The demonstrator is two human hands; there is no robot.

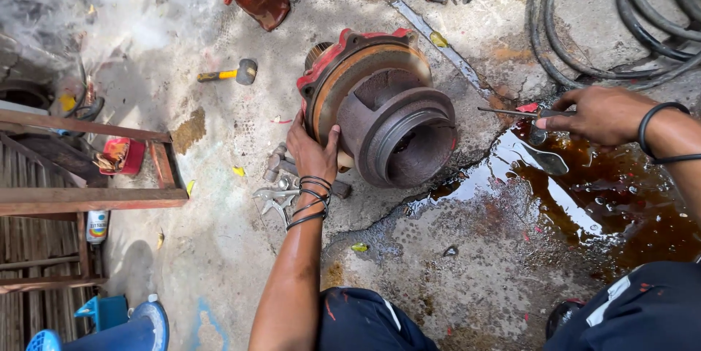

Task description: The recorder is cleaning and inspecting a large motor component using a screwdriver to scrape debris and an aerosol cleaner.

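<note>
Left hand [312, 152] rests open against rusty pump housing [380, 106] on wet floor [467, 263]; right hand [600, 114] grip closed around thin metal tool [511, 112].

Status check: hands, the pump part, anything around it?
Left hand braces rusty pump housing on its side. Right hand holds screwdriver over oily puddle. Wrenches beside housing, hammer behind.

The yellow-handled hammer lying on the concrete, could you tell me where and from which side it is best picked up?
Grip the hammer by its yellow handle, probably near the middle, coming straight down from above. It lies flat on the concrete floor with the handle pointing left and the dark head on the right; the handle is slim and bare ground surrounds it, so fingers can close around it.
</note>
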